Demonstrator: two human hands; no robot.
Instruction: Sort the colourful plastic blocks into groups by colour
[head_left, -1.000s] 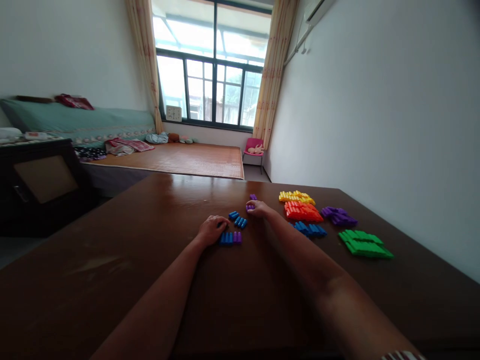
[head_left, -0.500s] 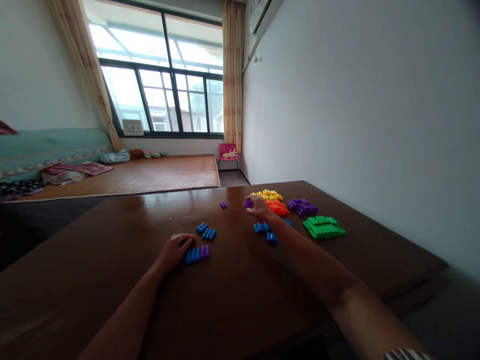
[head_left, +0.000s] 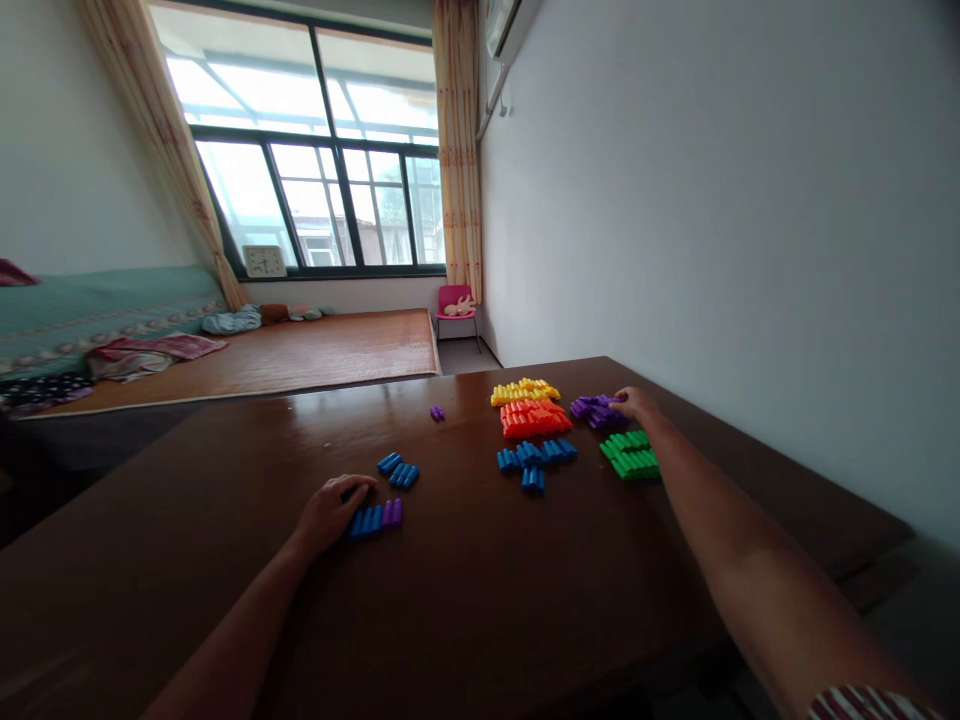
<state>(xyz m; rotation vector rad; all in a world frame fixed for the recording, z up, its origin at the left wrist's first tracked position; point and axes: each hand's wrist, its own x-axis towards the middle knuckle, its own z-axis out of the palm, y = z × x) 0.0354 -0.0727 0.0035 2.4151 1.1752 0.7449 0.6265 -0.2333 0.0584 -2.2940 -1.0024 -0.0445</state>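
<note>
My left hand (head_left: 335, 507) rests on the table with loosely curved fingers and a gap between thumb and forefinger. Its thumb side is by the left end of a row of ridged blue blocks (head_left: 367, 521), and purple blocks (head_left: 391, 513) stand against the row's right end. Just beyond the fingers lie two small groups of blue blocks (head_left: 403, 475). Over at the far right, my right hand (head_left: 636, 403) reaches the pile of purple blocks (head_left: 594, 411), its fingertips closed on a purple block at the pile's right edge. The fingertips partly hide that block.
Yellow blocks (head_left: 525, 391), orange blocks (head_left: 534, 418), blue blocks (head_left: 533, 481) and green blocks (head_left: 630, 456) lie grouped on the dark table (head_left: 465, 580). One small purple piece (head_left: 437, 413) lies apart. A white wall (head_left: 712, 250) borders the right side.
My right hand, with a purple block in its fingers before, has moved right to the purple pile. My left hand stays by the blue row. The view has shifted slightly.
</note>
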